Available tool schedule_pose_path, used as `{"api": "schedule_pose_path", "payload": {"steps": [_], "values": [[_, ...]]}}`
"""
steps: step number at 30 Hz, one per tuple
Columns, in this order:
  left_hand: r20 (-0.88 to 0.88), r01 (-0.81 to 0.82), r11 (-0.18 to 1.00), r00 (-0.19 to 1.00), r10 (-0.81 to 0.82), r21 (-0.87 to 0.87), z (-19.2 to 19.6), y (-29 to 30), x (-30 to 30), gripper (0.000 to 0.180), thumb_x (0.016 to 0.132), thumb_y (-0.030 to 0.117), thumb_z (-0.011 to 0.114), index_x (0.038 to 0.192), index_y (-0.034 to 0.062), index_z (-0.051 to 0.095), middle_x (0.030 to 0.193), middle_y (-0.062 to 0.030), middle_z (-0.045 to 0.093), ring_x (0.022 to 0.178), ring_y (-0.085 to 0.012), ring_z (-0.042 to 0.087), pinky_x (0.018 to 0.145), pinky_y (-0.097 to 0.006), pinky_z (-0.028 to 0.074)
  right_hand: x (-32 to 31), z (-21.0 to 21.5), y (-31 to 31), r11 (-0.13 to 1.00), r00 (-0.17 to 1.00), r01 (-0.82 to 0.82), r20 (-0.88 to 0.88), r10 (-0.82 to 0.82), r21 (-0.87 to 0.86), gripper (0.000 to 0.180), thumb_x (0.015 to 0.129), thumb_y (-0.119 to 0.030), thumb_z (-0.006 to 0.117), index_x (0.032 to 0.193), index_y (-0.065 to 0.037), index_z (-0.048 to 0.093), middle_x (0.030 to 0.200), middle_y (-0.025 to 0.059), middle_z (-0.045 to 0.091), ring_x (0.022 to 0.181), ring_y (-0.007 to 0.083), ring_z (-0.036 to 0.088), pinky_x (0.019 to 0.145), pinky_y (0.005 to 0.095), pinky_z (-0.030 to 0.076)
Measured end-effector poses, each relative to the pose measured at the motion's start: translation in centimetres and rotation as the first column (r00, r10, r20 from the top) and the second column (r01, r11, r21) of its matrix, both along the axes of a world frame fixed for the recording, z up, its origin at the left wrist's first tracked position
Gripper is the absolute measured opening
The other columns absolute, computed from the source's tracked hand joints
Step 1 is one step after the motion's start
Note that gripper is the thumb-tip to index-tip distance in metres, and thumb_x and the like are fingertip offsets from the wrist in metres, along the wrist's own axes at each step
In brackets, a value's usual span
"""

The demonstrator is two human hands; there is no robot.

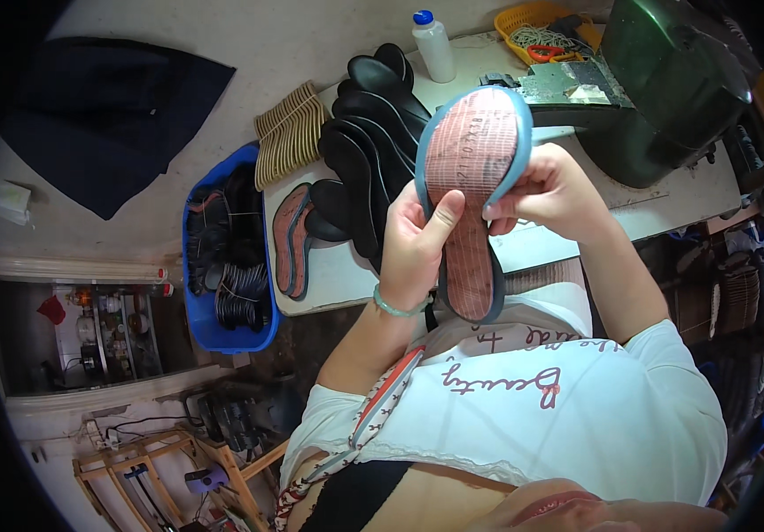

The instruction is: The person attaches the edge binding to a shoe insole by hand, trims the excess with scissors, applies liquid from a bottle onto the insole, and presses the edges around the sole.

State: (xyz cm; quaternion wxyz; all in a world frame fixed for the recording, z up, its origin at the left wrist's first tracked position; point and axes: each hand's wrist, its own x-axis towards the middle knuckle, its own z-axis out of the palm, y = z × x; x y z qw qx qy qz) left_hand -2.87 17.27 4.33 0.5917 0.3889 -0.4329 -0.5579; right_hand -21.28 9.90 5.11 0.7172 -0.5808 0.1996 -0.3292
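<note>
Head view took in, before all else, the pale counter [333, 282] that ran beyond the person's arms. Over to the left I saw a dark navy cloth [116, 115] spread against a pale surface, and at the counter's right end sat a big rounded dark green housing [666, 89]. Just off the left edge stood a blue tub [233, 343] with black bundles inside. A row of black soles [369, 151] lay overlapping on the counter, with a ribbed tan stack [289, 133] beside them at the left. Toward the far right corner, a yellow basket [517, 19] held pale cord. Two pink-faced soles [292, 239] lay together near the counter's left edge.

One pink-faced sole with a blue-grey rim [478, 146] was up in the person's grasp, in front of the chest, its broad end away and its narrow end toward the shirt. Behind it stood a translucent bottle with a blue cap [436, 51]. The left hand [422, 235] was closed on the sole's middle, thumb flat across the pink face; the right hand [541, 193] pinched the right-hand rim, fingers curled. A pale green bracelet [400, 309] circled the left wrist.
</note>
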Motion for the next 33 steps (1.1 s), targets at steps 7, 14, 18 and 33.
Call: {"api": "schedule_pose_path", "payload": {"steps": [7,14,18,33], "values": [[0.018,-0.086,0.996,0.996,0.086,0.017,-1.6,0.0,-0.1,0.038,0.094,0.021,0.065,0.120,-0.0017,0.050,0.111,-0.0078,0.063,0.101,-0.0106,0.058,0.089,-0.027,0.048,1.5,-1.0,0.4,0.989,0.974,0.132,-0.192,-0.118,0.062,0.022,0.084,-0.012,0.074,0.099,0.002,0.066,0.079,0.0066,0.069,0.064,0.0096,0.066,0.057,0.0219,0.055],[0.082,0.091,0.995,0.992,-0.095,0.045,-0.9,0.7,0.8,0.048,0.090,0.011,0.068,0.129,-0.0011,0.042,0.120,-0.0079,0.058,0.108,-0.0132,0.057,0.096,-0.029,0.045,0.8,-2.3,0.4,0.981,0.996,0.070,-0.071,-0.058,0.182,0.018,0.086,-0.014,0.073,0.095,0.000,0.066,0.080,0.0068,0.069,0.067,0.0115,0.067,0.058,0.0231,0.055],[-0.076,0.090,0.994,0.993,-0.085,0.065,-0.1,0.8,0.0,0.039,0.096,0.007,0.057,0.131,-0.0011,0.040,0.120,-0.0087,0.058,0.106,-0.0137,0.058,0.095,-0.031,0.046,0.2,-3.8,0.7,0.954,0.995,-0.065,0.086,0.042,0.292,0.016,0.082,-0.008,0.074,0.092,0.000,0.064,0.080,0.0087,0.069,0.065,0.0156,0.068,0.058,0.0261,0.056],[-0.255,0.002,0.985,0.966,0.044,0.175,-0.6,0.3,-1.1,0.044,0.095,0.002,0.055,0.134,-0.0009,0.036,0.123,-0.0113,0.055,0.108,-0.0155,0.057,0.094,-0.032,0.047,1.7,-1.9,0.9,0.996,0.952,0.037,-0.305,-0.010,0.084,0.022,0.075,-0.013,0.082,0.084,0.001,0.069,0.070,0.0035,0.066,0.059,0.0065,0.060,0.052,0.0220,0.052]]}}
